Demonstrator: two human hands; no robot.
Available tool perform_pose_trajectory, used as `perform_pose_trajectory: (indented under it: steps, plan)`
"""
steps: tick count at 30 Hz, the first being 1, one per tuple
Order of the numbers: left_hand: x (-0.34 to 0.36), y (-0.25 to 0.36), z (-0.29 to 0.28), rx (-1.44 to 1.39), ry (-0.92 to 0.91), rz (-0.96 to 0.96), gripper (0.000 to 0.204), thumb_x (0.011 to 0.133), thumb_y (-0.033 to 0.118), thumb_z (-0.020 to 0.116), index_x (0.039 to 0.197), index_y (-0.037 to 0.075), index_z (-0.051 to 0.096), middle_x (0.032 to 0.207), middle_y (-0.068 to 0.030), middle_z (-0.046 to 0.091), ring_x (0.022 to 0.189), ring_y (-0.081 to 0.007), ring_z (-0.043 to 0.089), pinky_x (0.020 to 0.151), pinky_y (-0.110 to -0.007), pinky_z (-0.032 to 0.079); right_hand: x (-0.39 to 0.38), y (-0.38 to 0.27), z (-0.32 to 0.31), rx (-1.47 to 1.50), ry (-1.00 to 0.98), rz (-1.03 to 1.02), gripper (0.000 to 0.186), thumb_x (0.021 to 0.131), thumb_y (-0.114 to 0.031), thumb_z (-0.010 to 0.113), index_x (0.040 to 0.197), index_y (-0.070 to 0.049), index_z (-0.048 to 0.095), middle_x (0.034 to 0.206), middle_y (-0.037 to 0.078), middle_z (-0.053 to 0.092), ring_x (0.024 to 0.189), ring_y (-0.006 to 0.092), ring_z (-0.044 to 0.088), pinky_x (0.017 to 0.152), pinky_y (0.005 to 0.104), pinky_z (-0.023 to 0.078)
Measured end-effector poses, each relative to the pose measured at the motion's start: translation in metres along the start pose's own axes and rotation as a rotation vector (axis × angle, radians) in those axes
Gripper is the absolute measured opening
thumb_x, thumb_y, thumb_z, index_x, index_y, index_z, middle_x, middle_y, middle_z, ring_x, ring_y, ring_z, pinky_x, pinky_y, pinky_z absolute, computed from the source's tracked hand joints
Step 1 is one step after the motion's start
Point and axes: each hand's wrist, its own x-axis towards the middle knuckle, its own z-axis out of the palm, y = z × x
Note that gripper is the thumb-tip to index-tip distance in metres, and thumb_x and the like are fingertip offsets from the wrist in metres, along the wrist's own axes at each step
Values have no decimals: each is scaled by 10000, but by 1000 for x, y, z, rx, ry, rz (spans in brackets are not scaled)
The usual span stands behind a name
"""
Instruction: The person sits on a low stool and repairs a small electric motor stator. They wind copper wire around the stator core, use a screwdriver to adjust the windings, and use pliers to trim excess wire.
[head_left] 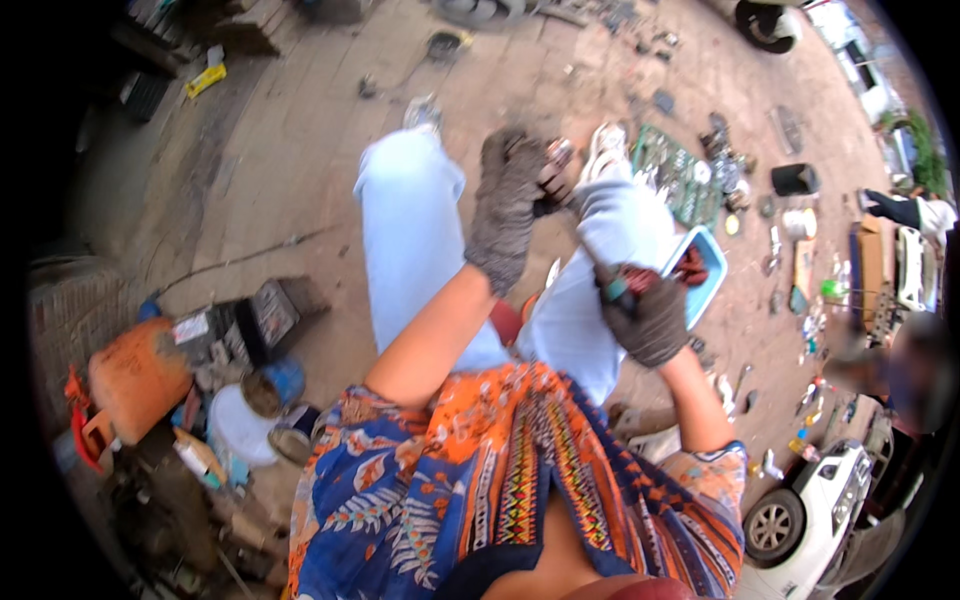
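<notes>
Both my hands wear dark grey knitted gloves. My left hand point(520, 165), reaching out between my knees, is closed around a copper-coloured metal part point(558, 152), whose shape is partly hidden by the fingers. Over my right thigh, my right hand point(648, 318) grips a dark tool with a teal handle point(617, 290); its dark shaft points up toward the left hand. Blur keeps me from telling the tool's kind. Something reddish shows at the right hand's fingers. Just beyond that hand stands a light blue tray point(716, 262) with reddish-brown parts point(692, 266) in it.
A green tool case point(680, 180) lies open past my right foot, beside loose metal parts point(722, 150) and a black container point(795, 180). At left sit an orange jerrycan point(138, 375), a dark battery-like box point(265, 320) and a white lid point(240, 425). A white car point(810, 520) stands lower right.
</notes>
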Motion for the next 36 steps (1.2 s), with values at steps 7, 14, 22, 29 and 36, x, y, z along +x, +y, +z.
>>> perform_pose_trajectory:
  steps: [7,14,22,29,36]
  plan:
    - [49,-25,-65,-296,-131,-236,243,793,217,633,653,115,463,563,20,367,522,-112,377,564,-309,456,28,-35,-2,294,4,-108,161,798,-252,619,868,-109,642,636,137,571,554,279,564,512,362,431]
    - [105,3,-71,-401,286,-264,199,792,183,645,685,134,485,595,20,437,525,-146,428,570,-353,487,59,-35,37,920,-69,301,328,841,-274,609,1041,-15,628,815,23,660,750,111,601,689,268,449]
    - [170,66,-32,-169,169,-123,161,809,229,638,768,140,510,651,9,473,579,-165,487,677,-398,530,191,88,339,908,11,815,491,807,-487,580,809,-4,666,785,150,663,683,247,633,590,340,452]
    - [180,73,-65,-192,141,-204,203,766,156,687,835,139,497,633,-17,488,541,-172,490,615,-422,542,186,78,356,93,-220,529,525,847,-467,412,980,-8,629,1033,228,608,957,387,590,797,435,451]
    - [151,72,-36,26,110,64,311,761,113,696,854,192,410,726,6,496,596,-137,524,587,-372,546,247,21,159,1701,5,366,314,930,-324,472,976,-21,537,677,7,508,597,125,469,581,241,389]
